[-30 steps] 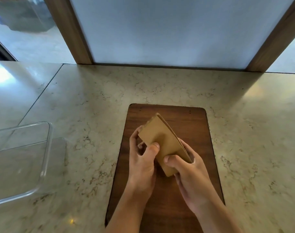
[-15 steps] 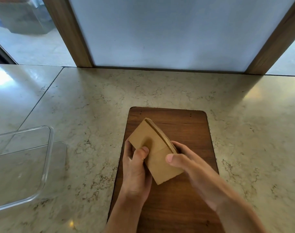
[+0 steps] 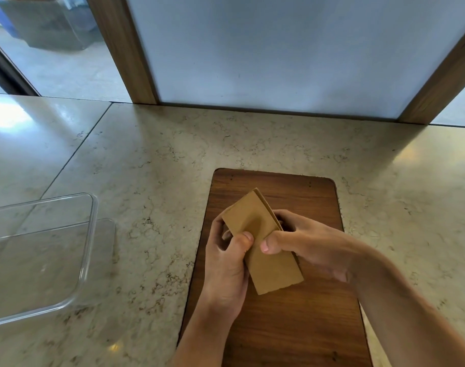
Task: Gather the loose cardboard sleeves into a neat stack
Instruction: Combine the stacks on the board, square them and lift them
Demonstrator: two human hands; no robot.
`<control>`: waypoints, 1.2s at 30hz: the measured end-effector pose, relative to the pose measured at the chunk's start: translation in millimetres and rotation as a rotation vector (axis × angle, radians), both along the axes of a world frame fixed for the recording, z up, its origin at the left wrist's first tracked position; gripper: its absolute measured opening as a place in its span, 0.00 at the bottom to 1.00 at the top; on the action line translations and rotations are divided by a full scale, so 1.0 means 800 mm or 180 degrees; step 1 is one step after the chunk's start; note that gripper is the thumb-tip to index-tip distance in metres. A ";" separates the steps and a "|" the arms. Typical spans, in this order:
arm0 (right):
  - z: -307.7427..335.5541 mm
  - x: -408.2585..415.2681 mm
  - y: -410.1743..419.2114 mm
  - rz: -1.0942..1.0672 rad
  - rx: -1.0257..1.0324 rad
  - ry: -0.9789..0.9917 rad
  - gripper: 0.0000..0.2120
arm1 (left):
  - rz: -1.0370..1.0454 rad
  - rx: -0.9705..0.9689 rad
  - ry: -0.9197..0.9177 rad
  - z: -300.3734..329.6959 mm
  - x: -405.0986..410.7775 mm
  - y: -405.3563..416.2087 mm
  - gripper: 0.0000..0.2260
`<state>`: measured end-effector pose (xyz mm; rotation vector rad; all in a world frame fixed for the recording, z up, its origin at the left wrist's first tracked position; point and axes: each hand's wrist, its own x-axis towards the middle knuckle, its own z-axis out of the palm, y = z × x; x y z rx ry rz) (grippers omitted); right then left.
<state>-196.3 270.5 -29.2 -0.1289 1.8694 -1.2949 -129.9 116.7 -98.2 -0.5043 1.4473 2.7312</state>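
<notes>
A bundle of flat brown cardboard sleeves [image 3: 255, 229] is held tilted above a dark wooden board [image 3: 289, 319]. My left hand [image 3: 226, 263] grips the bundle's left edge, thumb on the front face and fingers behind. My right hand [image 3: 305, 245] grips the right edge, thumb pressing the front face. The sleeves lie face to face; their layered edges show along the upper right side. How many sleeves there are is hidden.
The board lies on a beige marble counter [image 3: 152, 165]. A clear plastic container [image 3: 91, 234] sits at the left. A white panel in a wooden frame [image 3: 120, 43] rises behind the counter.
The bundle has rotated and tilted so its front face now shows more. My right hand has slid up along the right edge; both hands kept hold.
</notes>
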 end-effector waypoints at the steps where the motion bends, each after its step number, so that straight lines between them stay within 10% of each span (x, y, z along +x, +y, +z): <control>1: -0.003 0.000 -0.001 -0.0012 -0.0035 -0.0036 0.42 | 0.0007 -0.0059 0.0002 0.001 0.000 -0.002 0.31; 12: -0.023 0.009 -0.031 -0.0201 -0.0298 -0.0037 0.35 | -0.0146 -0.0403 -0.0046 0.016 0.011 -0.043 0.19; 20: 0.011 0.004 -0.097 -0.0596 -0.1392 -0.0922 0.25 | -0.0373 -0.1620 -0.0680 0.099 -0.009 -0.120 0.48; 24: 0.033 -0.001 -0.144 -0.0865 -0.1667 -0.1220 0.41 | -0.0027 -0.1414 -0.0653 0.131 -0.011 -0.163 0.32; 36: 0.089 0.034 -0.332 -0.0379 -0.1700 -0.1402 0.35 | 0.1878 -0.1432 -0.0585 0.150 0.051 -0.332 0.22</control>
